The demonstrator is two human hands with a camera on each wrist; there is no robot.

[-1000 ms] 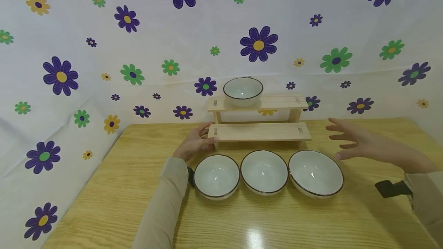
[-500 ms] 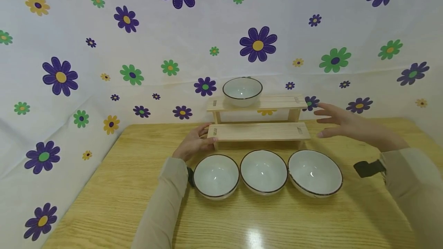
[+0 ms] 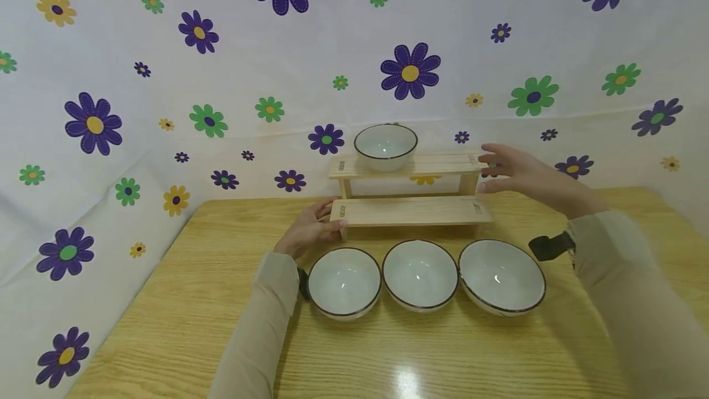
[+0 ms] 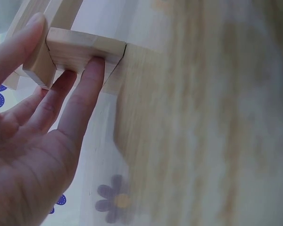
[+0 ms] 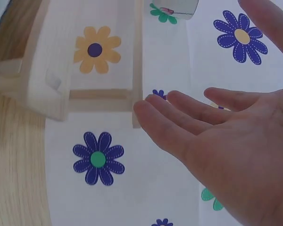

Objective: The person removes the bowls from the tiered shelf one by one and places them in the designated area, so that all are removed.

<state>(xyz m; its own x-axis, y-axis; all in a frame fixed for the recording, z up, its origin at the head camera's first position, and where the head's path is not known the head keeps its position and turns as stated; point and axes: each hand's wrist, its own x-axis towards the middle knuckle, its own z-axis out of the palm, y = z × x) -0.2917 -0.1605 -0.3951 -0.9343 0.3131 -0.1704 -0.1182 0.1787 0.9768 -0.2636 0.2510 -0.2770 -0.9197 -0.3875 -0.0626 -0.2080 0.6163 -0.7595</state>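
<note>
A two-tier wooden shelf rack (image 3: 410, 211) stands at the back of the table. My left hand (image 3: 310, 226) grips the left end of its lower board, and in the left wrist view the thumb lies on the board while fingertips press the wooden leg (image 4: 80, 47). My right hand (image 3: 520, 174) is at the right end of the upper board (image 3: 443, 164), fingers spread and the palm holding nothing. On that upper board, left of centre, sits a white dark-rimmed bowl (image 3: 386, 146).
Three more white bowls stand in a row before the rack: a left bowl (image 3: 344, 282), a middle bowl (image 3: 421, 276) and a larger right bowl (image 3: 501, 277). A flower-printed cloth (image 3: 249, 48) hangs right behind the wooden table (image 3: 177, 325).
My right hand has moved left and away from me, from beyond the right bowl to the upper board's right end. My left hand keeps its grip; the bowls have stayed put.
</note>
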